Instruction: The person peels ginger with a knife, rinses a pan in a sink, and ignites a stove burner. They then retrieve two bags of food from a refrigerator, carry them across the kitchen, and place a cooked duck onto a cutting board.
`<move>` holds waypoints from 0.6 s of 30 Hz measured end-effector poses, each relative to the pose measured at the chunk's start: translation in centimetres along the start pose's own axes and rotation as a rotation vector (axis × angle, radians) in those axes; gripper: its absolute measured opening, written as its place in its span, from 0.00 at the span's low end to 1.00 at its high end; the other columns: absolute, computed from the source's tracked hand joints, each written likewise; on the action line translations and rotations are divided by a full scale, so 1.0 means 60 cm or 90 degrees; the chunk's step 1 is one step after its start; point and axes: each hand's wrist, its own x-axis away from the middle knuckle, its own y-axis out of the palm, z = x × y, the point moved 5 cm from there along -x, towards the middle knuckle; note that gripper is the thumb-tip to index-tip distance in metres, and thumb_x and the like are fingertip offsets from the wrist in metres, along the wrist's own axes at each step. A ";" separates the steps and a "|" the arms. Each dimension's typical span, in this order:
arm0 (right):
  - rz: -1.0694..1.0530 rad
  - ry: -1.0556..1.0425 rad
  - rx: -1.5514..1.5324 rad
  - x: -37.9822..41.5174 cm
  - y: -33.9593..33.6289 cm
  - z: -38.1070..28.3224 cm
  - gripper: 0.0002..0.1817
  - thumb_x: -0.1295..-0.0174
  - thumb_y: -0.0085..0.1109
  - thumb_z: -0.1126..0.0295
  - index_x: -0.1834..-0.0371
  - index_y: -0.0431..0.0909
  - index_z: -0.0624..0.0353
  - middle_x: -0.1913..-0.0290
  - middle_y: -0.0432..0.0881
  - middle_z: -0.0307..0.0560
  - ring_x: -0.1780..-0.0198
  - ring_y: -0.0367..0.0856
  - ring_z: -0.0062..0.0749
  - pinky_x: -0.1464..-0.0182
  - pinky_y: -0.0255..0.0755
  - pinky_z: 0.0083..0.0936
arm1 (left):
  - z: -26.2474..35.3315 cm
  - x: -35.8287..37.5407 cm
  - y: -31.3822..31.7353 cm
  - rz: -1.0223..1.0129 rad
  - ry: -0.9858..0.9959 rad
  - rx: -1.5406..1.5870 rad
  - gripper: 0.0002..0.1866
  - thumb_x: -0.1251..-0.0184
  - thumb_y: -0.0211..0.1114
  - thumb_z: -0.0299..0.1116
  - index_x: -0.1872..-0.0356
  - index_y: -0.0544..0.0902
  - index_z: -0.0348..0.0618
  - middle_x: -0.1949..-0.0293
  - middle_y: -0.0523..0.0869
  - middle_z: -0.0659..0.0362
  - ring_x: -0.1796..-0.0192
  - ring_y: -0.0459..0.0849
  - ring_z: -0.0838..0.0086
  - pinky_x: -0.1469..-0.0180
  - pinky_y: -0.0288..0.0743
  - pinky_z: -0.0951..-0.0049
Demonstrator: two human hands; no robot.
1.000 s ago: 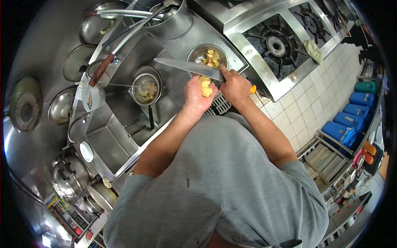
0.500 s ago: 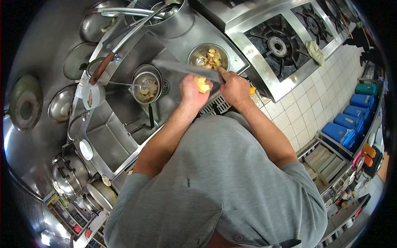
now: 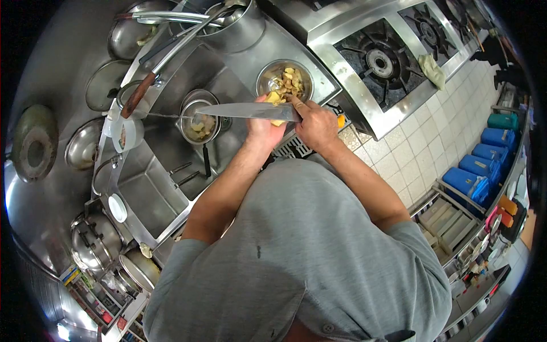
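A yellow piece of food (image 3: 274, 98) is in my left hand (image 3: 264, 129), just below the rim of a metal bowl (image 3: 261, 77). My right hand (image 3: 317, 124) grips a large knife (image 3: 250, 111) near its blade's base, index finger along the blade. The blade points left and lies across the yellow piece, hiding part of it and of my left fingers. Peel-like yellow and brown pieces (image 3: 292, 81) fill part of the bowl. To the left, a pot with a black handle (image 3: 201, 129) stands in the sink, with pale pieces in it.
A gas stove (image 3: 377, 62) with a cloth (image 3: 431, 72) on its edge stands at upper right. A large pot (image 3: 242, 31) with long-handled tools is at the top. A second basin (image 3: 149, 196) lies lower left. Blue bins (image 3: 468, 181) line the right.
The knife, blurred and angled before, now lies nearly level over the yellow piece. Both hands have shifted slightly, and the yellow piece sits closer to the bowl.
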 end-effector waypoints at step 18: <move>-0.101 0.162 -0.201 -0.028 -0.019 0.053 0.19 0.39 0.59 0.67 0.44 0.84 0.51 0.61 0.88 0.58 0.58 0.88 0.48 0.54 0.80 0.40 | 0.025 0.019 0.006 0.068 -0.010 -0.223 0.23 0.18 0.46 0.54 0.52 0.77 0.45 0.61 0.81 0.60 0.61 0.79 0.73 0.62 0.73 0.71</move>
